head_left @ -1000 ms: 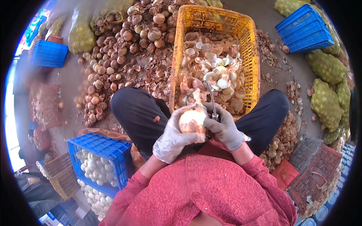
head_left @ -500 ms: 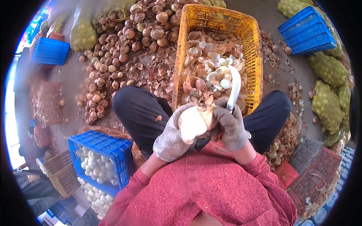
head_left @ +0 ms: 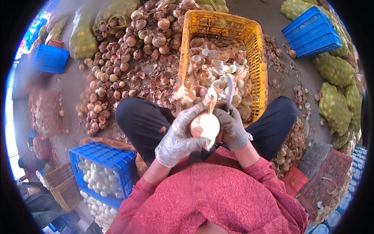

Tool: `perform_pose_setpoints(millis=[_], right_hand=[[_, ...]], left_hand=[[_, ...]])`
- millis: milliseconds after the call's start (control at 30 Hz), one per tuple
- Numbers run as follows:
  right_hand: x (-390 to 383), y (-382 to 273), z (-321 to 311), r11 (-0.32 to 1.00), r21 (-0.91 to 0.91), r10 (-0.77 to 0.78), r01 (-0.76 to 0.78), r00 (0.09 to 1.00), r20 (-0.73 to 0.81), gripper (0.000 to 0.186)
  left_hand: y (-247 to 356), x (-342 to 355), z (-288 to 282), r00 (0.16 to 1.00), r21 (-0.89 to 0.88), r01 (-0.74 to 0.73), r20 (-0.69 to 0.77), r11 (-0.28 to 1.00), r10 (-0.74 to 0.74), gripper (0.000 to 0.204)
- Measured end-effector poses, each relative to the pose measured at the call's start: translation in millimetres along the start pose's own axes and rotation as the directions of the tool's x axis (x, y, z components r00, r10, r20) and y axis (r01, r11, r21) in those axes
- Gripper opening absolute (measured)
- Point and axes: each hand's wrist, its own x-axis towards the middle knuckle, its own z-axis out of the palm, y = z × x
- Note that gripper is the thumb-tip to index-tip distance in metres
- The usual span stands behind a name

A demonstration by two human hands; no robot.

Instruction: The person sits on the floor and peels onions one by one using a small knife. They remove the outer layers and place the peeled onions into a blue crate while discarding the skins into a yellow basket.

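Observation:
My left hand [head_left: 180, 130], in a thin pale glove, is closed around a partly peeled onion [head_left: 205, 125]. The onion's white flesh shows on the right, with some brown skin on the left and a dry tuft pointing away from me. In a grey glove, my right hand [head_left: 232, 126] grips a knife [head_left: 230, 90] whose curved blade points up and away; its handle is hidden in the fist. Both hands meet above my lap, at the near edge of a yellow crate [head_left: 261, 78] holding onion skins [head_left: 218, 58].
Unpeeled onions [head_left: 113, 70] lie heaped on the floor at far left. A blue crate [head_left: 128, 156] of peeled white onions stands at near left. Stacked blue crates [head_left: 311, 33] and green mesh sacks [head_left: 335, 107] line the right. A red crate [head_left: 325, 179] sits at near right.
The onion has been turned, so its tuft now points away and its white side faces right. The knife blade has swung upright and slightly left. Loose skin now hangs over the yellow crate's near-left corner.

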Motion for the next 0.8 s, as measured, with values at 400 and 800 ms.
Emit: perform_pose_setpoints(millis=[400,800], right_hand=[[-29,-29,24,0.68,-0.488,-0.307,0.547,0.817,0.488,0.005],[77,-6,-84,0.475,-0.875,-0.225,0.096,0.974,-0.016,0.028]], left_hand=[[-2,-8,-2,0.982,-0.289,0.011,-0.178,0.957,-0.066,0.085],[5,-12,8,0.957,-0.381,-0.14,-0.29,0.914,0.026,0.085]])
